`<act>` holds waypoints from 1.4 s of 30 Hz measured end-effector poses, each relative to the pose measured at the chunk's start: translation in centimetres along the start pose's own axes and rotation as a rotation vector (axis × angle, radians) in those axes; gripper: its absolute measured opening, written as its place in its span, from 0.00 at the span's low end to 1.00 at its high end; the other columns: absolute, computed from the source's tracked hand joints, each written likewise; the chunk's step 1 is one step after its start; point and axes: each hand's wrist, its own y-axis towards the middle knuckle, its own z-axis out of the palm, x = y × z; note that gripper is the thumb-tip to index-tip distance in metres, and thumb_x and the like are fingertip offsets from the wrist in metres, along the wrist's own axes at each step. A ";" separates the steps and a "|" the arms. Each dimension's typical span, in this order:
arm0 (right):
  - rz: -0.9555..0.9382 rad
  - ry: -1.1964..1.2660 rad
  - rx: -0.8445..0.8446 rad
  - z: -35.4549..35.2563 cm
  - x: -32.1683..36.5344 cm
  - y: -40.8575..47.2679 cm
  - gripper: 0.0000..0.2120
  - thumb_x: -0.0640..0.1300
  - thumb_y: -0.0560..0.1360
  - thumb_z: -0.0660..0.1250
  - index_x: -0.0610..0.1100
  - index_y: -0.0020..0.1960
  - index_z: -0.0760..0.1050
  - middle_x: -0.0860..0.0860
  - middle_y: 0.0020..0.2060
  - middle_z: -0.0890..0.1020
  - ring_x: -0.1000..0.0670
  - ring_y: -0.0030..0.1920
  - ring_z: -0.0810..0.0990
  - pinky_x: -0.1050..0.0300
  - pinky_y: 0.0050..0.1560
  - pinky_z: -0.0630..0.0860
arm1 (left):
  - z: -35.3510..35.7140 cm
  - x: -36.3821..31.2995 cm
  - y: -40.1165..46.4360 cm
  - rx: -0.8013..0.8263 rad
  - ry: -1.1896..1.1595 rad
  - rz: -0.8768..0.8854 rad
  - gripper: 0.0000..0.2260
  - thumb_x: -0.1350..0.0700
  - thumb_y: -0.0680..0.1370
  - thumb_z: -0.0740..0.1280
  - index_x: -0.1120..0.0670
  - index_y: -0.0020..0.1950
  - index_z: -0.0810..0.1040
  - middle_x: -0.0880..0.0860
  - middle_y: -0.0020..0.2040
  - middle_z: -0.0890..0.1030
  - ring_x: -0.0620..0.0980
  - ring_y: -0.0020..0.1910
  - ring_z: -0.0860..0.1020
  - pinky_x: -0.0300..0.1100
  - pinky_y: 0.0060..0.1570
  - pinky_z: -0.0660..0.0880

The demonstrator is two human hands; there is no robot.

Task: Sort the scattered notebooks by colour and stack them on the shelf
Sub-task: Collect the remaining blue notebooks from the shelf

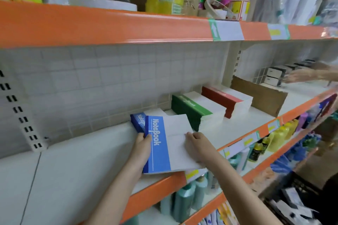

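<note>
The white shelf [76, 151] with its orange front lip spans the scene, and three piles of notebooks stand on it in a row running from near left to far right. The red stack [222, 99] is farthest right, the green stack [190, 110] sits just left of it, and a low blue stack [138, 122] lies nearest, against the tiled back wall. A brown cardboard sheet [259, 95] stands to the right of the red stack.

A bundle of blue notebooks [159, 148] lies tilted at the shelf's front edge, its far end overlapping the blue stack. The left hand [141, 151] holds it from the left, fingers curled round the spine edge. The right hand [196, 145] presses down on the white part of the top cover from the right, fingers bent at the tips. So the bundle sits between the two grips.

The blue band on the top cover reads "NoteBook" in white; the blue stack behind shows "Note", and the green spine shows "Book". Yellow price tags line the shelf lip, too blurred to read.
</note>
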 end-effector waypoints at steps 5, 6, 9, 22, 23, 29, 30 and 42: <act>-0.050 0.036 0.034 1.9 0.8 2.6 0.16 0.47 0.81 0.54 0.42 0.36 0.60 0.49 0.32 0.66 0.49 0.35 0.67 0.59 0.34 0.63 | -1.3 0.2 1.1 -0.114 0.008 0.015 0.07 0.54 0.83 0.56 0.56 0.51 0.71 0.54 0.44 0.80 0.52 0.40 0.79 0.42 0.35 0.74; -0.064 0.050 0.037 2.0 1.0 3.3 0.16 0.48 0.81 0.56 0.42 0.37 0.61 0.49 0.33 0.67 0.48 0.37 0.68 0.58 0.38 0.63 | -1.5 0.3 1.5 -0.137 -0.003 0.023 0.08 0.55 0.83 0.56 0.57 0.48 0.72 0.54 0.44 0.80 0.53 0.40 0.79 0.42 0.36 0.74; -0.116 0.038 0.070 2.0 1.3 5.6 0.19 0.50 0.80 0.59 0.43 0.34 0.60 0.50 0.31 0.65 0.51 0.32 0.64 0.56 0.37 0.60 | -1.9 0.7 2.9 -0.172 0.062 0.069 0.10 0.59 0.82 0.55 0.59 0.45 0.74 0.57 0.41 0.80 0.54 0.39 0.77 0.42 0.37 0.69; -0.341 -0.093 0.220 2.2 1.3 14.0 0.13 0.43 0.78 0.61 0.33 0.45 0.73 0.41 0.36 0.76 0.40 0.39 0.75 0.44 0.44 0.76 | -0.6 1.4 8.7 -0.470 0.310 0.142 0.15 0.62 0.79 0.60 0.57 0.32 0.63 0.57 0.30 0.70 0.50 0.32 0.67 0.41 0.35 0.59; -0.337 -0.084 0.233 2.3 1.1 14.4 0.13 0.43 0.78 0.61 0.32 0.50 0.74 0.39 0.41 0.79 0.38 0.42 0.77 0.42 0.46 0.77 | -0.5 1.5 8.9 -0.483 0.336 0.148 0.16 0.62 0.79 0.61 0.56 0.31 0.63 0.56 0.29 0.69 0.50 0.31 0.67 0.41 0.34 0.58; -0.376 -0.103 0.268 3.0 0.2 16.3 0.11 0.44 0.77 0.62 0.36 0.52 0.75 0.41 0.44 0.80 0.40 0.43 0.80 0.44 0.46 0.78 | 0.1 2.5 10.1 -0.564 0.501 0.153 0.15 0.60 0.77 0.63 0.56 0.31 0.65 0.55 0.29 0.66 0.49 0.29 0.63 0.41 0.32 0.57; -0.386 -0.118 0.269 3.2 0.0 16.5 0.10 0.44 0.77 0.62 0.37 0.52 0.74 0.41 0.45 0.80 0.40 0.43 0.79 0.44 0.46 0.77 | 0.3 2.5 10.3 -0.581 0.513 0.160 0.15 0.61 0.77 0.63 0.56 0.31 0.65 0.55 0.28 0.65 0.49 0.28 0.62 0.41 0.31 0.57; -0.459 -0.255 0.194 4.1 -1.3 17.4 0.11 0.42 0.78 0.59 0.36 0.56 0.73 0.43 0.57 0.70 0.42 0.54 0.74 0.58 0.52 0.68 | 0.0 4.5 12.5 -0.588 0.514 0.146 0.13 0.58 0.78 0.61 0.65 0.38 0.73 0.63 0.36 0.79 0.52 0.33 0.76 0.42 0.34 0.67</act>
